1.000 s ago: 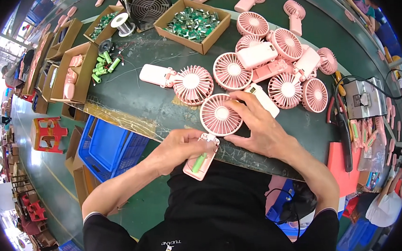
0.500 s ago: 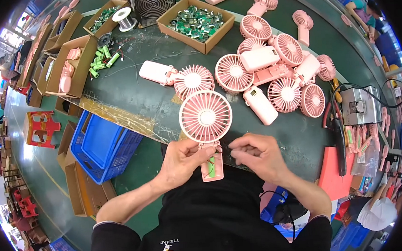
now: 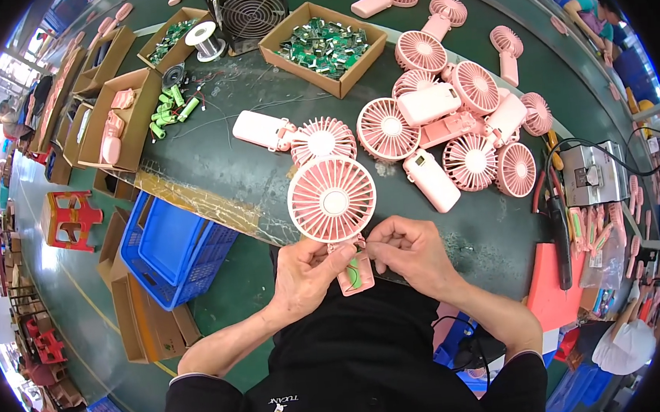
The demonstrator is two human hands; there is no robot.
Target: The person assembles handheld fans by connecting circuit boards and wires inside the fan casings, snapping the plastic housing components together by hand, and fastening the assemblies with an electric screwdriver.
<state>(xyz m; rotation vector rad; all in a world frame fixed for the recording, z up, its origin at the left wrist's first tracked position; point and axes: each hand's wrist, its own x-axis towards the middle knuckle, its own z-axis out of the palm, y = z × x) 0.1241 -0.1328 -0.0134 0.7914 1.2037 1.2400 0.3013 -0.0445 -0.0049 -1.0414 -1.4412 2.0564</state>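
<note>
Clamping the pink fan (image 3: 333, 200) at its neck (image 3: 334, 246), your left hand (image 3: 303, 274) holds it with the round head just beyond your fingers. The open handle (image 3: 365, 275), with a green cell (image 3: 354, 275) inside, sits between your two hands. Your right hand (image 3: 414, 255) has its fingers bunched at the handle's right edge; whether they pinch anything cannot be told. Beyond your right hand, more pink fans (image 3: 470, 162) lie heaped on the surface (image 3: 223, 156).

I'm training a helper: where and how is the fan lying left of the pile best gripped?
Probably pinch its handle, from the left: that blocky end points away from the pile, while the slotted head is partly hidden by the held fan.
</note>
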